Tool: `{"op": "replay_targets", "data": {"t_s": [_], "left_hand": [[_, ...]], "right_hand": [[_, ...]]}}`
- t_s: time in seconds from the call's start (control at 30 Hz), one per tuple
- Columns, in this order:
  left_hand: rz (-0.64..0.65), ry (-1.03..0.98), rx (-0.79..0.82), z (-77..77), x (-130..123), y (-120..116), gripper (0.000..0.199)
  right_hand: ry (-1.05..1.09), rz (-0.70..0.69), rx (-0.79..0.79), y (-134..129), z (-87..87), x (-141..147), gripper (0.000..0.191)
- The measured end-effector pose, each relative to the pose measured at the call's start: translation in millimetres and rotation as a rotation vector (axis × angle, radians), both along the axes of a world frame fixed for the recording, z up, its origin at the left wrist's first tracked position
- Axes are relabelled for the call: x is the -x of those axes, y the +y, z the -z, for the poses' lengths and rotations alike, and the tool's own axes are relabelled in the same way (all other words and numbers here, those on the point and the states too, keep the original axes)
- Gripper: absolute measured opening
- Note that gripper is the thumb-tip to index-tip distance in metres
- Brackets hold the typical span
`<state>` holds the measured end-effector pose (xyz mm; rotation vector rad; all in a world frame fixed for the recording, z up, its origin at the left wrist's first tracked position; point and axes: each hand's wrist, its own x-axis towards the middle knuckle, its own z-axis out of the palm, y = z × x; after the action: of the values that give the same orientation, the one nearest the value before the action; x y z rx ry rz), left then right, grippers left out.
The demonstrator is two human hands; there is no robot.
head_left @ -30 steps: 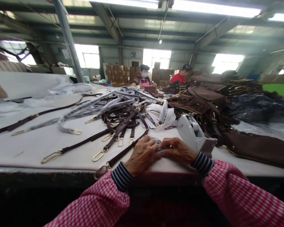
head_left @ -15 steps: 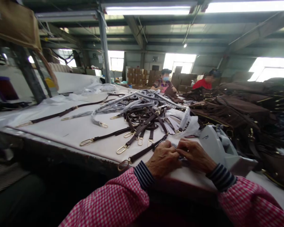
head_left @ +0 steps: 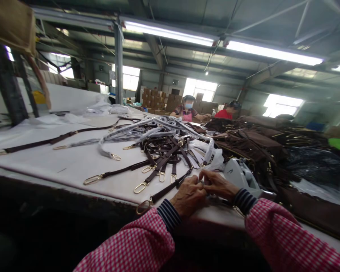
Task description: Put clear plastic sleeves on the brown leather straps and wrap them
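My left hand (head_left: 189, 194) and my right hand (head_left: 218, 186) meet at the table's near edge, fingers bent and fingertips pinched together. A dark brown strap (head_left: 166, 191) with a gold-coloured clasp runs up to my left hand and seems to be in its grip. Whatever lies between the fingertips is hidden behind the knuckles. Another gold-coloured clasp (head_left: 238, 210) shows under my right wrist. Just beyond the hands lies a pile of brown straps (head_left: 164, 160) with oval clasps. Straps in clear plastic wrap (head_left: 147, 132) are heaped behind it.
A white plastic device (head_left: 238, 173) stands right of my hands, near a crumpled white plastic bag (head_left: 214, 158). Brown bags with gold zips (head_left: 252, 145) are piled along the right. Across the table sit a masked person (head_left: 188, 111) and another person in red (head_left: 225, 114).
The view has tilted and swung to the right, so the scene sits further left. My hands stay together in the same place by the strap, with small finger shifts.
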<state>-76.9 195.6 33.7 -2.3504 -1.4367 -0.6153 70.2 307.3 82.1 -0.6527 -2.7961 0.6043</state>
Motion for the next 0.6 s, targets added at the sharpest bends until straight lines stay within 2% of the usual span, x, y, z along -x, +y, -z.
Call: {"op": "replay_targets", "data": {"t_s": [0.1, 0.17, 0.27, 0.4, 0.53, 0.6], "left_hand": [[-0.002, 0.026, -0.017, 0.8, -1.4, -1.6, 0.019], [-0.003, 0.072, -0.050, 2.2, -1.2, -3.6, 0.014], [0.036, 0.131, -0.087, 3.9, 1.6, -6.9, 0.014], [0.079, 0.162, -0.076, 2.6, 6.5, -7.9, 0.012], [0.064, 0.080, -0.047, 1.9, 7.6, -4.8, 0.007], [0.057, 0.035, -0.052, 3.2, 7.1, -3.4, 0.006]], "right_hand": [[-0.005, -0.026, 0.026, -0.3, -2.6, 1.4, 0.016], [0.017, -0.017, -0.005, -0.1, 0.3, 4.0, 0.011], [0.034, 0.004, -0.055, -0.9, 7.7, 8.0, 0.015], [0.011, 0.026, -0.099, -4.0, 11.1, 8.4, 0.014], [-0.108, -0.007, -0.066, 3.2, -2.1, 5.8, 0.003], [-0.191, -0.002, -0.051, 15.7, -13.9, 8.9, 0.006]]}}
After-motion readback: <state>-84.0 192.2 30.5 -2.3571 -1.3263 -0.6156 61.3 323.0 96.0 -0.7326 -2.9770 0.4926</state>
